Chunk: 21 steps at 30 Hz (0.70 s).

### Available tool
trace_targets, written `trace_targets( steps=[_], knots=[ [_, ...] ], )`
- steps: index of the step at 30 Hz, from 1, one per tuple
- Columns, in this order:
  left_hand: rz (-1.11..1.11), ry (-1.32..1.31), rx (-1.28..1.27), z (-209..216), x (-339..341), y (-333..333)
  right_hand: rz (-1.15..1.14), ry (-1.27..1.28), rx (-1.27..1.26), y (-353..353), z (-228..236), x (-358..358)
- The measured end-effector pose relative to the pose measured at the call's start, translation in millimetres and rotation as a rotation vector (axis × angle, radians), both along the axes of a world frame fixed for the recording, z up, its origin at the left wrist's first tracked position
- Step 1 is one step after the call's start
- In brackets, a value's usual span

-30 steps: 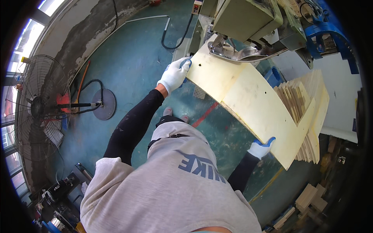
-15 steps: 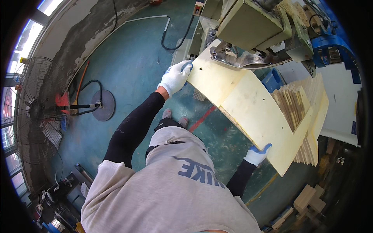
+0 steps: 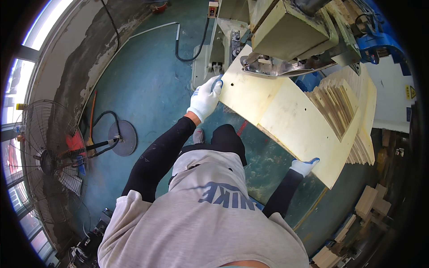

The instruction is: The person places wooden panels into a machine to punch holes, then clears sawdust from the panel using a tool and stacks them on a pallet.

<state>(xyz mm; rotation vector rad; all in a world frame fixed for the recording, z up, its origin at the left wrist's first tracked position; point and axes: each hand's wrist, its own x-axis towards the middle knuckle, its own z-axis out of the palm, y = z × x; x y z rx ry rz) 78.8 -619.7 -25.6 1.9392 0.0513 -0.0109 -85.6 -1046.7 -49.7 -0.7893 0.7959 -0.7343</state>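
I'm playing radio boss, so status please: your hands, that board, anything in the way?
Left hand, right hand: both gripping pale wooden panel. Green machine overhanging panel's far edge. Stacked boards beyond.

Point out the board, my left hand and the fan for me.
Board (image 3: pixel 289 119): head view, middle of its pale upper face.
Left hand (image 3: pixel 204 98): head view, on its white-gloved back.
Fan (image 3: pixel 48 161): head view, on the hub in the middle of its cage.
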Motion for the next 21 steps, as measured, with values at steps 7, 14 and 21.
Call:
trace_targets(
  steps=[7, 14, 21],
  knots=[
    [-0.036, 0.044, -0.120, -1.6, 2.8, 3.6, -0.048, -0.010, -0.132, -1.4, 1.0, -14.5],
    [-0.055, 0.034, -0.037, 22.5, 8.2, 5.3, -0.033, -0.103, -0.068, 17.4, 9.7, -12.6],
    [-0.096, -0.129, 0.009, 19.9, 50.6, -4.4, -0.068, -0.161, -0.049, 13.8, -1.6, 8.0]
  ],
)
